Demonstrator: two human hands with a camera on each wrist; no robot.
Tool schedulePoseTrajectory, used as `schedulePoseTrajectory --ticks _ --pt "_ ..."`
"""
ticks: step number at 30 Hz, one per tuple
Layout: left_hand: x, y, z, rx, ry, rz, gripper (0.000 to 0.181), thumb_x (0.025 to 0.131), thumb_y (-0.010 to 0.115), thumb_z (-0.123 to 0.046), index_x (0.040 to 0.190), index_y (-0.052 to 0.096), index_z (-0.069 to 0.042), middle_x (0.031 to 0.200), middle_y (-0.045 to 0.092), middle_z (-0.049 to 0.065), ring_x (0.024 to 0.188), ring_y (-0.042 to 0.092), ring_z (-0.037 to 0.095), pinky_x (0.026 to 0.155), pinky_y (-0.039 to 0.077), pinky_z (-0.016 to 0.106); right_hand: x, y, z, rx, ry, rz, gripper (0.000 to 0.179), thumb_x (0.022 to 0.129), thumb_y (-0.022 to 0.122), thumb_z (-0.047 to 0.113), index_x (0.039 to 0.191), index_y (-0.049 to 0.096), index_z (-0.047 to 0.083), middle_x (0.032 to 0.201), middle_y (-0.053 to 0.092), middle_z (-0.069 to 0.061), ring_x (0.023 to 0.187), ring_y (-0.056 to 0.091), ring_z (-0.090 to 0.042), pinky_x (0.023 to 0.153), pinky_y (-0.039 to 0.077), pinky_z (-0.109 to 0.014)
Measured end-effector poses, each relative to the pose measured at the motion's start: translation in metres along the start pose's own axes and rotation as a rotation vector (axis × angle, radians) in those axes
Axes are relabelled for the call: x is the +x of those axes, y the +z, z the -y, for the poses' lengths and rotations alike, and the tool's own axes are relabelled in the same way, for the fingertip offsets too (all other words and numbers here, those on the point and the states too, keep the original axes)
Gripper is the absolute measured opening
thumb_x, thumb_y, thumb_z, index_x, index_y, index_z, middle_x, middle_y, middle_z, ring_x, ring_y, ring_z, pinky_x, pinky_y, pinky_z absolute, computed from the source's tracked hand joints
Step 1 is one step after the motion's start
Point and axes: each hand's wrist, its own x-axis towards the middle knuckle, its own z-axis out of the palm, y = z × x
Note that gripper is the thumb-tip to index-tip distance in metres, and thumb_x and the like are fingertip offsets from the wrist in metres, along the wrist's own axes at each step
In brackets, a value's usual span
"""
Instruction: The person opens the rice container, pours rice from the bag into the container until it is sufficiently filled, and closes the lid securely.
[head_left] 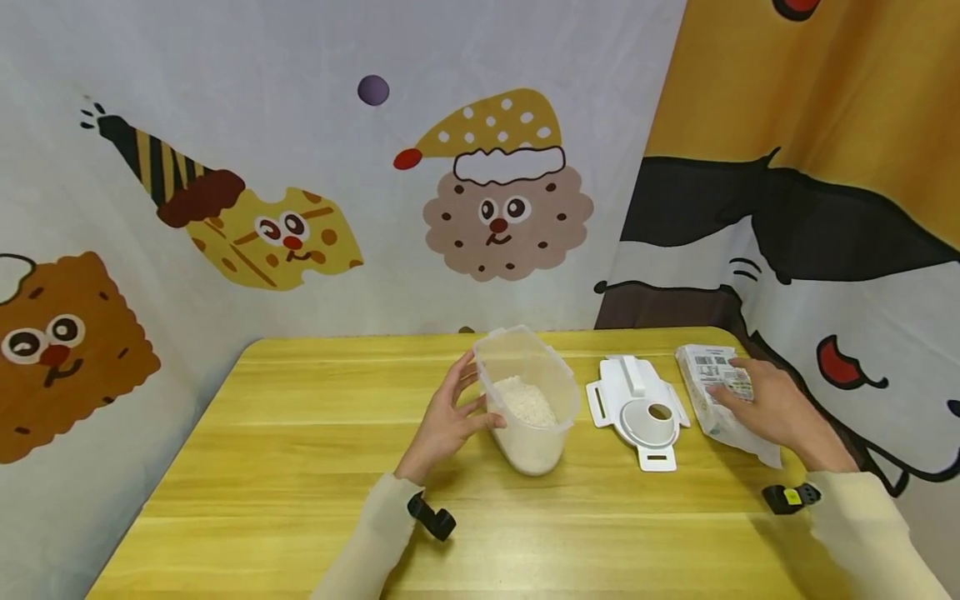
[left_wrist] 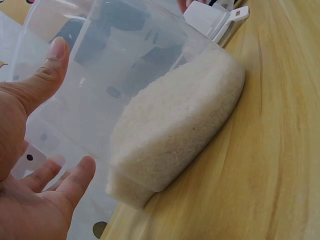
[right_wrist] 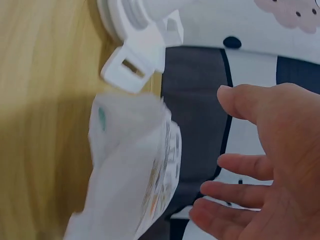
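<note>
A clear plastic storage container (head_left: 528,437) stands on the table without a lid, with white rice (left_wrist: 175,110) in its lower part. My left hand (head_left: 448,421) holds its left side, thumb near the rim on the near side and fingers spread along the other wall. On the right, my right hand (head_left: 772,408) hovers close over a white printed plastic bag (head_left: 716,392), thumb and fingers apart. In the right wrist view the fingers of the right hand (right_wrist: 265,165) are parted, with a gap between them and the bag (right_wrist: 130,165).
A white plastic lid (head_left: 630,392) with slotted side clips and a round raised spout lies between the container and the bag. The wooden table (head_left: 300,467) meets a cartoon-printed curtain (head_left: 300,125) behind it and at the right.
</note>
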Motion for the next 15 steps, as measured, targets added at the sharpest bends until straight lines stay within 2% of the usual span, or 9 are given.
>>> schedulePoseTrajectory --ticks 8,11,15 --pt "0.001 -0.001 0.001 0.015 -0.009 -0.010 0.108 0.076 0.091 -0.016 0.158 0.027 -0.045 0.161 0.037 0.002 0.151 0.034 0.025 0.117 0.047 0.040 0.014 0.007 0.030 0.013 -0.132 -0.018 0.077 0.097 0.068 0.037 0.149 0.038 -0.011 0.147 0.039 -0.042 0.132 0.038 -0.061 0.106 0.035 -0.078" --pt "0.000 -0.001 0.002 0.012 -0.006 -0.006 0.107 0.077 0.090 -0.016 0.158 0.026 -0.045 0.162 0.036 0.002 0.152 0.033 0.025 0.117 0.047 0.040 0.020 0.011 0.040 0.029 -0.193 -0.008 0.075 0.096 0.071 0.034 0.148 0.041 -0.011 0.146 0.044 -0.040 0.128 0.047 -0.058 0.103 0.044 -0.074" --pt "0.000 -0.001 0.002 0.012 0.000 0.003 0.107 0.077 0.090 -0.017 0.158 0.026 -0.045 0.163 0.035 0.002 0.152 0.032 0.025 0.117 0.047 0.040 0.029 0.014 0.051 0.072 -0.229 0.035 0.077 0.097 0.071 0.040 0.147 0.043 -0.011 0.141 0.051 -0.037 0.118 0.059 -0.053 0.092 0.055 -0.064"
